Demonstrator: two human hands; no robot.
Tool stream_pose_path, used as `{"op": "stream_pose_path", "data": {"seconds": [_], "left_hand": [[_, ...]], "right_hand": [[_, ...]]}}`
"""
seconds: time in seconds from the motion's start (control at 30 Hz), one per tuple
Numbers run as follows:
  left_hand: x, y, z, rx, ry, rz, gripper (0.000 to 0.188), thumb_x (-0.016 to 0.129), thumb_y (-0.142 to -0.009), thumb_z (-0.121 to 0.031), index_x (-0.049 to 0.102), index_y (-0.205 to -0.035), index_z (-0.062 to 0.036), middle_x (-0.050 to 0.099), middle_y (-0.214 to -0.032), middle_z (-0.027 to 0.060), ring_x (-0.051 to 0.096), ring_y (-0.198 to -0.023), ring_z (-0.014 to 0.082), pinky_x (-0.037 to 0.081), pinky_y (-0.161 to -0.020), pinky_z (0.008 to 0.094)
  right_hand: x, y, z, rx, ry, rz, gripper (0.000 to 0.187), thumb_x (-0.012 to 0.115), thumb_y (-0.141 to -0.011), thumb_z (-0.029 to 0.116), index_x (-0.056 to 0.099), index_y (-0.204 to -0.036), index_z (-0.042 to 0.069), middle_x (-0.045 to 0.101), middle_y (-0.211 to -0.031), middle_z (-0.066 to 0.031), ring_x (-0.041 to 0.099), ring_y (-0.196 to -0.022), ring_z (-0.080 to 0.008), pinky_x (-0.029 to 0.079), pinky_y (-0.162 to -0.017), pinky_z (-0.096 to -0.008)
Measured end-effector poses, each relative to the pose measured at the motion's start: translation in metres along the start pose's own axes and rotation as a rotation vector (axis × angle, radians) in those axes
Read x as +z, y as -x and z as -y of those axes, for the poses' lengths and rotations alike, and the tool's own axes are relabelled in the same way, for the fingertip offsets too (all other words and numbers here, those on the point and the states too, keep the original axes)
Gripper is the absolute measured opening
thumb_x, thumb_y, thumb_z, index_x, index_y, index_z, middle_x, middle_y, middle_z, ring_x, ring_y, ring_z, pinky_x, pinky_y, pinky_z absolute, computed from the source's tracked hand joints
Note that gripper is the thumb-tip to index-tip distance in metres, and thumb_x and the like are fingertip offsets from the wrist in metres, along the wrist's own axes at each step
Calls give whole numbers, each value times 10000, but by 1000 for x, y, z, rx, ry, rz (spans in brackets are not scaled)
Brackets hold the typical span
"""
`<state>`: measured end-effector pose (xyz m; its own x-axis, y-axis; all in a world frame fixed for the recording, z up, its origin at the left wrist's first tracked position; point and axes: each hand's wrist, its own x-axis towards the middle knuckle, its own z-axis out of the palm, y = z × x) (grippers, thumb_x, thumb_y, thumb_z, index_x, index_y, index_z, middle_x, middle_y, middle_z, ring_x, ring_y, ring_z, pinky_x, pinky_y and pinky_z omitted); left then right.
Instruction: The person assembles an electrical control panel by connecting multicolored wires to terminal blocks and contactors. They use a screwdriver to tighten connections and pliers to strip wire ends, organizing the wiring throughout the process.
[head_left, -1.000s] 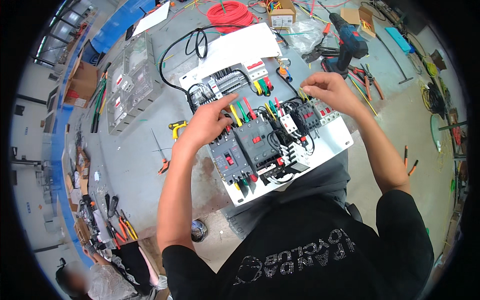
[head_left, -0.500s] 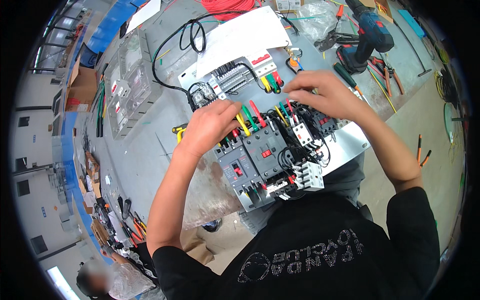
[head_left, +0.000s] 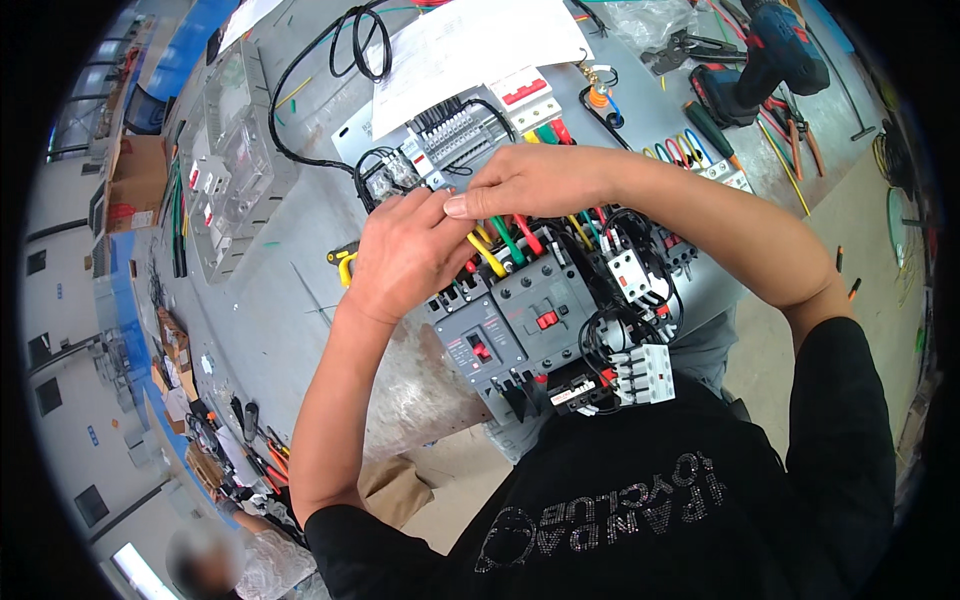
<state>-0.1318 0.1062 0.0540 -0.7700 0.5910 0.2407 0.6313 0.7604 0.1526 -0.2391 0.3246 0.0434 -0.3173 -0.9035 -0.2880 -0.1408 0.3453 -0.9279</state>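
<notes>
A mounting plate tilted toward me carries a grey moulded-case circuit breaker point(head_left: 475, 345) with a red toggle and a larger grey switch unit point(head_left: 545, 312) beside it. Thick yellow point(head_left: 487, 256), green point(head_left: 508, 240) and red point(head_left: 529, 236) wires rise from their upper ends. My left hand point(head_left: 400, 250) curls, closed, over the breaker's upper end, next to the yellow wire. Across the wires reaches my right hand point(head_left: 530, 183), its thumb and fingers pinched together against my left fingertips. Whatever lies between the fingers of either hand is hidden.
A terminal strip point(head_left: 460, 140), a white breaker with red toggles point(head_left: 525, 95) and paper sheets point(head_left: 470, 50) lie beyond my hands. A cordless drill point(head_left: 775, 60), a screwdriver point(head_left: 708, 130) and pliers point(head_left: 795, 140) lie right. A clear plastic enclosure point(head_left: 235, 160) stands left.
My right hand has moved left, from above the right-hand components to my left hand's fingertips. My left hand stays over the breaker's upper end. The view has shifted slightly.
</notes>
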Motion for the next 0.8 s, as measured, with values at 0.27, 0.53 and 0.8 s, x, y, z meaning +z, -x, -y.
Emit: {"op": "stream_pose_path", "data": {"seconds": [0.27,0.53,0.8], "left_hand": [[0,3,-14,-109,-41,21,266,855,-749,-177,700,-956,-116,660,-907,31,664,-844,250,513,-710,414],[-16,-5,-19,-216,205,120,356,842,-783,-97,700,-1109,-78,676,-981,116,682,-981,346,570,-846,457],[-24,-7,2,-602,1013,458,434,798,-985,-104,666,-1388,-10,743,-1174,22,685,-1074,105,556,-957,307]], "right_hand": [[3,-5,-8,-26,-6,17,581,557,-1117,529,746,-1248,-5,775,-1072,-119,668,-1005,-166,529,-938,-356],[-33,35,-5,-147,-5,-226,543,668,-1072,471,735,-1306,-15,770,-1103,-91,665,-1047,-137,539,-951,-332],[-38,161,-44,-65,-22,-648,398,747,-1045,278,735,-1297,-29,740,-1042,-23,655,-980,-102,540,-882,-289]]}}
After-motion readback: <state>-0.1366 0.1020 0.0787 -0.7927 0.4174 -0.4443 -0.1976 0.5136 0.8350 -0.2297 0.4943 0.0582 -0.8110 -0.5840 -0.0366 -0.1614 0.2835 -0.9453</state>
